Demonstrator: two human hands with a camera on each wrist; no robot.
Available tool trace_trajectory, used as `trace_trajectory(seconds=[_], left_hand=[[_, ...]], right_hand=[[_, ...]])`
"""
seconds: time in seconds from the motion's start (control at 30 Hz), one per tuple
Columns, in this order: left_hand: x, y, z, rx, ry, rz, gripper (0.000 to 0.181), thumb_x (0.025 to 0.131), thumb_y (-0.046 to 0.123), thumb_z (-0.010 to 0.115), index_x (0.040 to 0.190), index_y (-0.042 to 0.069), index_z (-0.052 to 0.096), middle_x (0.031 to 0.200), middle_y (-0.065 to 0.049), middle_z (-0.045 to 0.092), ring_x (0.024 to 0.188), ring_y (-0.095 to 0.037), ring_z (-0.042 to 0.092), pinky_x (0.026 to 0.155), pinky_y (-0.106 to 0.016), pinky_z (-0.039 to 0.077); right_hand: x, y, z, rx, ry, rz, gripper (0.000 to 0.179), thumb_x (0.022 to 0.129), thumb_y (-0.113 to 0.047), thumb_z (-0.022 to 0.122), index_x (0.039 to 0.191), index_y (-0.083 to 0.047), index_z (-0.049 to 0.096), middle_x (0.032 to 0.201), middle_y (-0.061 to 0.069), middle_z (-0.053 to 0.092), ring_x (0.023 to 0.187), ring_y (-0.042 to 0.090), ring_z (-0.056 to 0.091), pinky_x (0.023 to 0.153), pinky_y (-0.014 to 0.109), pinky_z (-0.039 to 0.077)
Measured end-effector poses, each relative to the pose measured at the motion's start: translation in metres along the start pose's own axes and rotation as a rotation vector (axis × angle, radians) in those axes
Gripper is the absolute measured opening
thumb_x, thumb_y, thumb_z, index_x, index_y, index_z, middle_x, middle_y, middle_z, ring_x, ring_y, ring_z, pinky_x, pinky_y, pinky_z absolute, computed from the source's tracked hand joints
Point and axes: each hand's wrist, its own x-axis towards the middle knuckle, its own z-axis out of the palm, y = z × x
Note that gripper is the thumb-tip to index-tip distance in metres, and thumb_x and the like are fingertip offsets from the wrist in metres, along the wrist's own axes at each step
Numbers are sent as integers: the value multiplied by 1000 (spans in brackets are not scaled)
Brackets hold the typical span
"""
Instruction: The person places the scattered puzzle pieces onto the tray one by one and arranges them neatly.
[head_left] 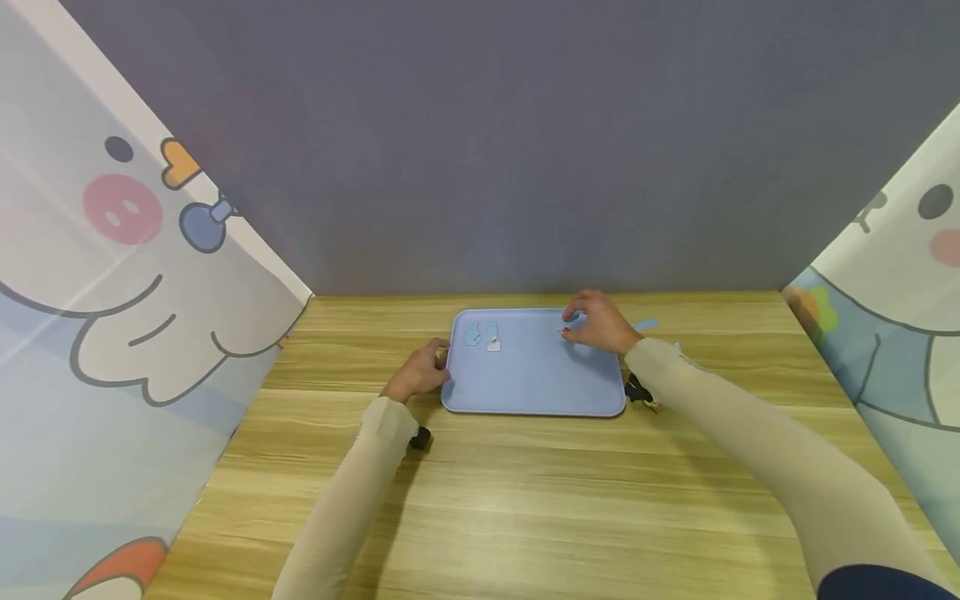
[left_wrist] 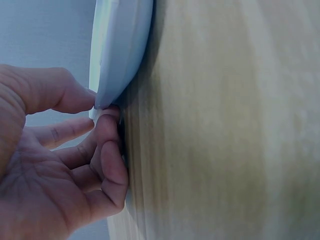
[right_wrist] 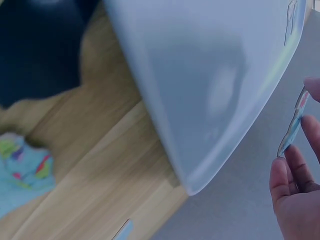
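A pale blue tray [head_left: 534, 383] lies on the wooden table. My left hand [head_left: 422, 372] grips its left rim. In the left wrist view the thumb is on the rim [left_wrist: 122, 55] and curled fingers are beneath it. Over the tray's far right part, my right hand [head_left: 600, 323] pinches a small flat piece [right_wrist: 295, 122] between thumb and fingers. That piece is thin, light blue with some red, and is seen nearly edge-on. Two flat light blue pieces lie at the tray's far left, a smaller one [head_left: 474, 335] beside a taller one [head_left: 492, 330].
Right of the tray, a light blue strip-like piece [head_left: 646, 324] lies on the table [head_left: 525, 500]. A black item with coloured bits [head_left: 640, 390] is by the tray's right edge, partly behind the right sleeve. A grey wall [head_left: 480, 167] stands behind the table, with cartoon-printed panels [head_left: 127, 317] at both sides.
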Motion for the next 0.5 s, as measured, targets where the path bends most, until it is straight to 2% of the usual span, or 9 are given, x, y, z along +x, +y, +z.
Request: trace_trajectory(seconds=[0.3, 0.5], left_hand=[[0, -1, 0, 6, 5, -6, 59, 84, 5, 61, 138, 8, 39, 99, -15, 62, 81, -21, 60, 71, -33, 50], [-1, 1, -1, -6, 1, -8, 60, 84, 5, 61, 139, 7, 39, 99, -16, 62, 81, -22, 60, 72, -34, 50]], right_hand=[[10, -7, 15, 9, -43, -21, 17, 70, -11, 82, 79, -7, 68, 101, 12, 58, 99, 34, 52, 86, 45, 40], [18, -8, 26, 13, -57, -33, 24, 70, -12, 82, 88, -3, 70, 102, 12, 59, 99, 32, 52, 87, 45, 39]])
